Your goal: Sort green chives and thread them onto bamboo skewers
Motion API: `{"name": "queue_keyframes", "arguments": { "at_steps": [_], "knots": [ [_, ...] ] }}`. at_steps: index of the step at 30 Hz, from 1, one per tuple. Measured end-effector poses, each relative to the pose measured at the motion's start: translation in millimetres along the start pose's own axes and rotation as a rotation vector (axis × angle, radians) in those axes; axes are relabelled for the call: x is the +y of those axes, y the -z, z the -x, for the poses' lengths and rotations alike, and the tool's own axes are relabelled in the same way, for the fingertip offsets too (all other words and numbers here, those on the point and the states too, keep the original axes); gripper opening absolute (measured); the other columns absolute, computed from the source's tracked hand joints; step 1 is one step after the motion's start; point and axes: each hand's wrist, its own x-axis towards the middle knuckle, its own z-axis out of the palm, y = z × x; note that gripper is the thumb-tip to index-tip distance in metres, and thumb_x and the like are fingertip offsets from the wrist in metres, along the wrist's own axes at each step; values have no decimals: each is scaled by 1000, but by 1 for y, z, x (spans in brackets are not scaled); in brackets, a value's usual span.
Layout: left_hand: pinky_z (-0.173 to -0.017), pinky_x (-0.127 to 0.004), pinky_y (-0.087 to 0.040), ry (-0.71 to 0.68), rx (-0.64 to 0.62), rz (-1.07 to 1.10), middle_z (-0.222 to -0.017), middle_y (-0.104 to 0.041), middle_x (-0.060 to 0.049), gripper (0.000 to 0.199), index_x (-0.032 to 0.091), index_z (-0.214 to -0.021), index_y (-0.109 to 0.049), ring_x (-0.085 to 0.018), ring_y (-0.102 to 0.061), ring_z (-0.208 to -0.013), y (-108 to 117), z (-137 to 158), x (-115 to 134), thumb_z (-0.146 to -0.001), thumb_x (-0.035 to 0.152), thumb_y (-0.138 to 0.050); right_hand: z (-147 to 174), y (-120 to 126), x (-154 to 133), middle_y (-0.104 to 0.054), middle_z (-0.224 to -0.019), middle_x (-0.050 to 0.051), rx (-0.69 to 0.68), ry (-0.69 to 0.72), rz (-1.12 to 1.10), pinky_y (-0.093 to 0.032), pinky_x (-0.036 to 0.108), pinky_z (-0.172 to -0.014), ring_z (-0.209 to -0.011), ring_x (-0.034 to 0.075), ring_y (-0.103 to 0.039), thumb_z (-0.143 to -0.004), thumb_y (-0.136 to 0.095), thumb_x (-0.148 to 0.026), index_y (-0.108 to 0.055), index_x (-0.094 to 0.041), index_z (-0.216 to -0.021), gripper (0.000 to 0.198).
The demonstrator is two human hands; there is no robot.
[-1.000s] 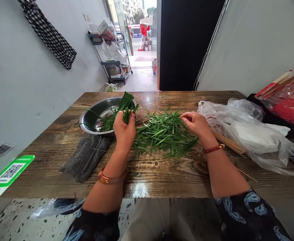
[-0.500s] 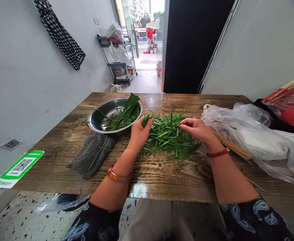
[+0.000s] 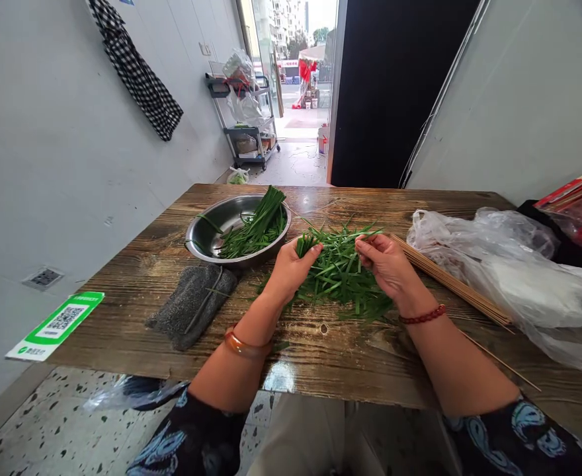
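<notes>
Left hand [image 3: 291,270] is closed around a small bunch of green leaves [image 3: 305,246]. Right hand [image 3: 383,264] has thumb and fingertips together at the edge of a loose leaf pile [image 3: 338,272]; whether they grip a leaf is unclear. The pile lies on the wooden worktop [image 3: 340,360] near a steel bowl [image 3: 206,228].

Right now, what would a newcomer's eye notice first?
Probably the loose heap of long green leaves on the brown wooden table, between the bare left hand and bare right hand. Next comes the wide, shiny metal bowl behind it, to the left, holding more green leaves.
</notes>
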Motion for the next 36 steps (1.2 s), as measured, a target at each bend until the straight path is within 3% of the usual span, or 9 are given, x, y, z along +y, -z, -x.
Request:
{"name": "queue_keyframes", "arguments": {
  "at_steps": [4,10,14,19,24,26,31,34,36],
  "knots": [
    [-52,-20,-27,14,-28,13,-60,-45,5,28,14,-71,-56,-5,-35,-55,-4,3,4,-73,36,-73,9,-13,0,-68,-74,-1,21,30,-12,-40,22,-52,-62,10,-59,-64,-81,-38,-63,-21,-81,31],
    [-47,-21,-18,92,-142,99,-55,-36,7,36,12,-87,-66,-4,-27,-49,-6,6,7,-77,46,-68,19,-27,2,-70,-79,0,23,122,13,-49,27,-65,-70,14,-64,-66,-80,-35,-61,-21,-80,27],
    [-45,-21,-16,111,-172,174,-54,-34,7,35,12,-91,-68,-4,-26,-46,-6,6,5,-76,44,-71,23,-35,8,-70,-84,1,-72,176,73,-49,29,-72,-76,15,-63,-68,-78,-36,-64,-21,-77,22],
    [-42,-19,-22,105,-87,281,-52,-37,7,28,13,-85,-66,-4,-30,-45,0,1,7,-74,38,-73,20,-30,5,-72,-84,2,-216,131,242,-48,30,-69,-74,15,-62,-68,-77,-41,-72,-20,-85,28],
    [-41,-16,-28,98,54,372,-59,-47,5,24,13,-79,-63,-3,-37,-46,10,-5,12,-71,34,-73,3,-1,-9,-68,-80,1,67,211,227,-45,26,-62,-67,12,-57,-76,-68,-44,-69,-21,-87,26],
    [-44,-17,-35,90,111,377,-65,-54,3,24,13,-78,-62,-4,-46,-51,12,-6,13,-70,33,-73,-3,12,-14,-68,-80,2,115,247,296,-45,26,-62,-68,13,-58,-77,-66,-43,-69,-21,-89,25],
    [-65,-24,-53,125,101,377,-79,-65,-2,25,13,-78,-60,-10,-62,-68,12,-5,16,-74,35,-71,-4,28,-17,-69,-88,5,-140,396,857,-46,33,-73,-80,19,-61,-84,-60,-31,-73,-22,-91,18],
    [-64,-26,-54,143,69,392,-73,-64,0,26,14,-81,-58,-10,-62,-63,11,-3,17,-75,36,-70,-2,28,-10,-66,-96,7,-310,470,1126,-46,34,-78,-85,21,-61,-83,-59,-20,-74,-23,-97,21],
    [-59,-24,-52,148,62,400,-67,-60,3,25,14,-83,-57,-9,-58,-57,10,-3,17,-75,34,-70,-3,27,-5,-65,-98,8,-351,512,1212,-45,35,-81,-90,22,-60,-81,-60,-16,-74,-23,-95,21]
  ]
}}
